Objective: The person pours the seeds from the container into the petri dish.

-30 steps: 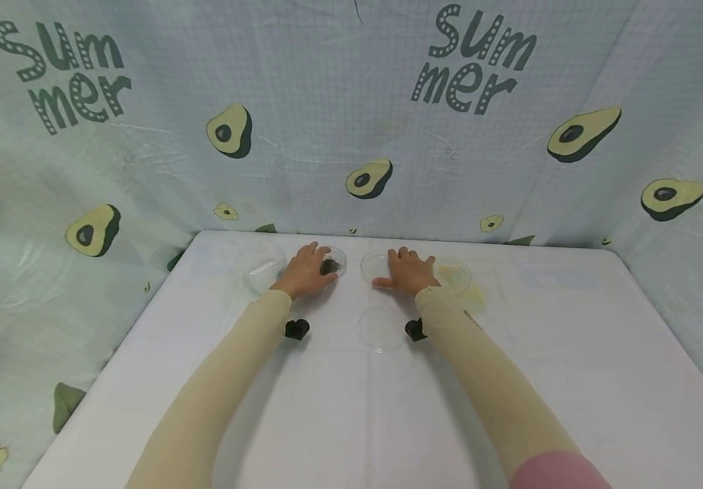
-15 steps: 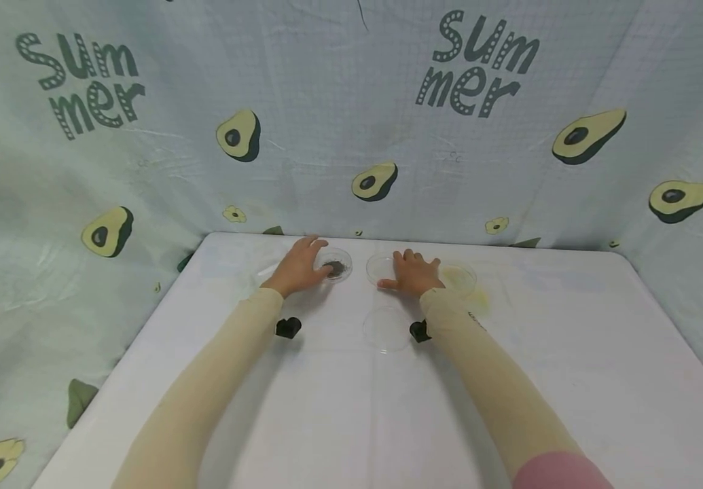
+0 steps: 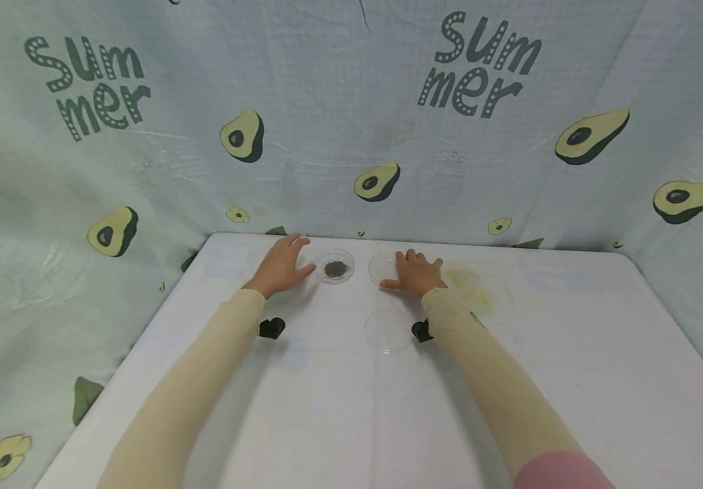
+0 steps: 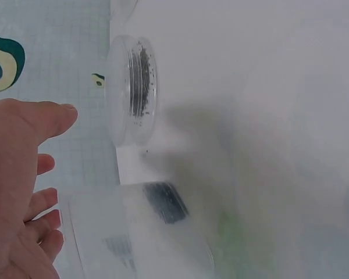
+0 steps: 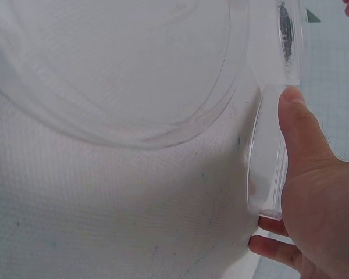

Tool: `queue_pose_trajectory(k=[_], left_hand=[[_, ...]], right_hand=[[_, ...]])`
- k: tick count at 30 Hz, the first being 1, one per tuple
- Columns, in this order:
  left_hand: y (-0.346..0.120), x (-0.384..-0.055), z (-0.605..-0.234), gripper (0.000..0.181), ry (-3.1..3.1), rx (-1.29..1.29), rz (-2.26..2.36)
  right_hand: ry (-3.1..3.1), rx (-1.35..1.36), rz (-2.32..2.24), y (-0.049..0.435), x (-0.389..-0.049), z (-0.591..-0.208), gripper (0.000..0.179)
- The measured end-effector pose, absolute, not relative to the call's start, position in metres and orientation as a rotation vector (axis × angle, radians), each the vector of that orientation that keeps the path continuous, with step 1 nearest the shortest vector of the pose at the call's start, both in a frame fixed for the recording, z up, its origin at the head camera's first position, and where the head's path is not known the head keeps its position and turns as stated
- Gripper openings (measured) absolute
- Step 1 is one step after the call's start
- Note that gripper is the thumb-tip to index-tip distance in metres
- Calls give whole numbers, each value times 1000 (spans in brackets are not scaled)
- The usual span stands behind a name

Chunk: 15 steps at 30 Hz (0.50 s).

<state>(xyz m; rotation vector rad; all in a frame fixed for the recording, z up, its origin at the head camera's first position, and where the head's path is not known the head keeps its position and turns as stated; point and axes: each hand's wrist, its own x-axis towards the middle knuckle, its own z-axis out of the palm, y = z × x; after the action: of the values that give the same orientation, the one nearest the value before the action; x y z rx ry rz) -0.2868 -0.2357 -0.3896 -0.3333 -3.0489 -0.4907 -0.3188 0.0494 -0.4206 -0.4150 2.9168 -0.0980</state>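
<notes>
In the head view my left hand [image 3: 279,267] is stretched out with thumb and fingers spread. It is left of a clear petri dish [image 3: 335,266] holding dark grains, with a gap between them. The left wrist view shows a clear container [image 4: 99,226] with a dark patch on it beside the fingertips; whether they touch is unclear. My right hand [image 3: 418,273] holds another clear petri dish [image 3: 380,268] by its sides. In the right wrist view the thumb lies at one end of this dish [image 5: 266,151] and fingers are at the other.
A round clear dish or lid [image 3: 389,331] lies nearer on the white table [image 3: 339,421]. Right of the right hand is a clear dish [image 3: 462,280] with pale yellow contents. A printed curtain [image 3: 302,136] hangs behind the table's far edge.
My left hand has let go of the dish with dark grains and moved left, away from it. The right hand stays at its dish. The head view has shifted slightly.
</notes>
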Motion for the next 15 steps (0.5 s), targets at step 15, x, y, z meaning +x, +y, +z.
queue_pose_trajectory(k=[15], left_hand=[[-263, -275, -389, 67, -3061, -250, -438]], right_hand=[[2909, -409, -95, 49, -320, -421, 88]])
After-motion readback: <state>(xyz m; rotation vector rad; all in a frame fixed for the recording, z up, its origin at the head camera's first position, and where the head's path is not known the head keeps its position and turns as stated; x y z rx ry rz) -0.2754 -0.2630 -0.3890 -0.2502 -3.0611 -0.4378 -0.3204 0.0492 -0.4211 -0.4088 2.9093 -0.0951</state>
